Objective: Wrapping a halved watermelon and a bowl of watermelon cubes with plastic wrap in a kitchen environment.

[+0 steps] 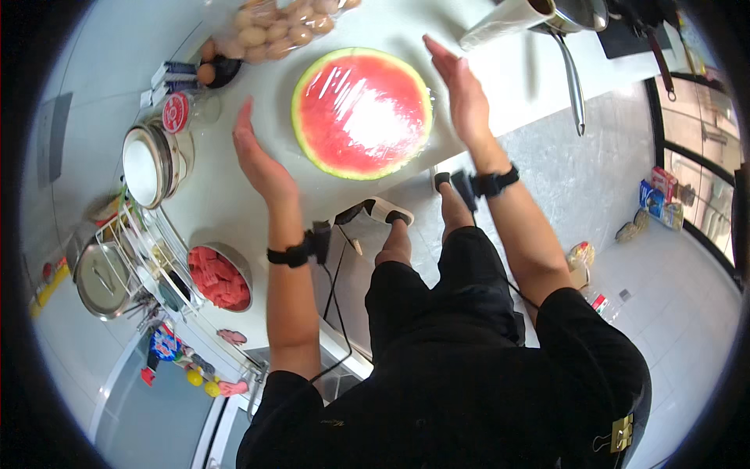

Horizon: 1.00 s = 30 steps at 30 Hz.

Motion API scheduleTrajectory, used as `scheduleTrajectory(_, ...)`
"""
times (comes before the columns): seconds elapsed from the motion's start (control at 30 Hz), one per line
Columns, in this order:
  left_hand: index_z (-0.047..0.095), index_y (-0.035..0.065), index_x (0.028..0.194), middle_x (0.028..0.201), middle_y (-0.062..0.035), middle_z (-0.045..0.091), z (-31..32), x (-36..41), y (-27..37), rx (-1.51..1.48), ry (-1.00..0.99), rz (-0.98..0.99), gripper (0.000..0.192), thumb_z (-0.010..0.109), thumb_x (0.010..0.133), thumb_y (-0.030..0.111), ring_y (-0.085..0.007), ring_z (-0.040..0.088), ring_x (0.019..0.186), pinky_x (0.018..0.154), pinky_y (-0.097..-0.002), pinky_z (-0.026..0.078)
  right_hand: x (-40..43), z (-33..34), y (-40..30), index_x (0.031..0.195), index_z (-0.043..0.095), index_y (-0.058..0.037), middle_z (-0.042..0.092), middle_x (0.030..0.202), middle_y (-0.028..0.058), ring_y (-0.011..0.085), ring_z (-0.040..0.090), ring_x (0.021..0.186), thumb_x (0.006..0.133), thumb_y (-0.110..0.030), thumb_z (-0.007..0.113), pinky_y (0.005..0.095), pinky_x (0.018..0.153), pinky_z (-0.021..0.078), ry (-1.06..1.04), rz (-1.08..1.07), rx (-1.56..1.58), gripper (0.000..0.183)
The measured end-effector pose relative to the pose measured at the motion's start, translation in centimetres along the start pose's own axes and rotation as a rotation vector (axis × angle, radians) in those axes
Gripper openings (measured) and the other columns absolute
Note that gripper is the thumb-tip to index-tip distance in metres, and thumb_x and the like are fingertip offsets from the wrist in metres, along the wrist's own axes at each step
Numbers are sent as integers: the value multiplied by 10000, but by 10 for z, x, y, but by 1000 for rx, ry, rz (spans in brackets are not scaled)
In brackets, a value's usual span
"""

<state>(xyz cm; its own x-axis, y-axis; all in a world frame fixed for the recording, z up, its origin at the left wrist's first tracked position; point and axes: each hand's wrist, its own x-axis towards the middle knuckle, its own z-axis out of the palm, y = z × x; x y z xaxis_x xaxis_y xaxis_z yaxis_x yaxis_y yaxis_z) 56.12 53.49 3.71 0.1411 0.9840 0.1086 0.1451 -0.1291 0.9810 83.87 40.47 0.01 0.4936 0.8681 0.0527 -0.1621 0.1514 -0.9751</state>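
A cut watermelon half point(328, 126) rests on the white countertop point(404, 17), its red face up. Clear plastic film lies over the face, wrinkled and shining with glare. My left hand point(265, 167) is held to the left of the melon, fingers extended, apart from the rind. On the other side, my right hand point(469, 102) is raised with its fingers stretched out and nothing in it. Neither hand touches the melon. Beyond my right hand lies a roll of plastic film point(504, 24). Black straps with small devices are on both wrists.
A bag of eggs point(275, 32) lies behind the melon. Left are a red-lidded jar point(176, 112), stacked pots point(142, 167), a dish rack point(120, 237) and a metal bowl point(243, 264) of watermelon pieces point(214, 275). A pan's handle point(571, 79) juts past the counter's right edge.
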Motion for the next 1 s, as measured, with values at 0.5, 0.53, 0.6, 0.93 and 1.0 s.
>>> scheduleTrajectory(0.5,446,-9,1482,1482,-148,527,39,-6,4,-388,-139,-474,732,196,1083,551,-295,504,1372,1173,-425,370,-16,57,34,1384,562,35,662,1305,168,217,651,1155,1108,-504,171,354,1080,475,168,379,869,721)
scheduleTrajectory(0.53,442,-1,1483,1485,-149,519,38,-9,0,-407,-80,-489,719,197,1084,545,-297,501,1373,1172,-433,370,-10,61,39,1369,577,38,662,1307,168,213,654,1142,1110,-499,177,354,1086,468,180,410,824,718)
scheduleTrajectory(0.6,437,6,1483,1489,-150,512,36,-16,-5,-421,-30,-501,706,198,1085,538,-299,498,1374,1171,-442,371,-1,61,47,1339,604,53,651,1328,168,227,640,1163,1117,-476,186,357,1126,425,148,433,618,710)
scheduleTrajectory(0.93,398,20,1512,1500,-149,493,20,0,0,-318,-75,-385,677,265,1088,530,-300,484,1377,1177,-458,355,-7,47,12,1424,559,-23,646,1337,138,200,619,1195,1128,-438,172,319,1112,422,181,365,542,640)
scheduleTrajectory(1.0,421,13,1508,1489,-146,517,41,12,14,-395,-131,-359,693,255,1086,537,-296,497,1376,1180,-439,351,0,46,10,1418,568,-29,656,1318,129,185,638,1148,1129,-435,177,306,1077,452,205,431,628,634)
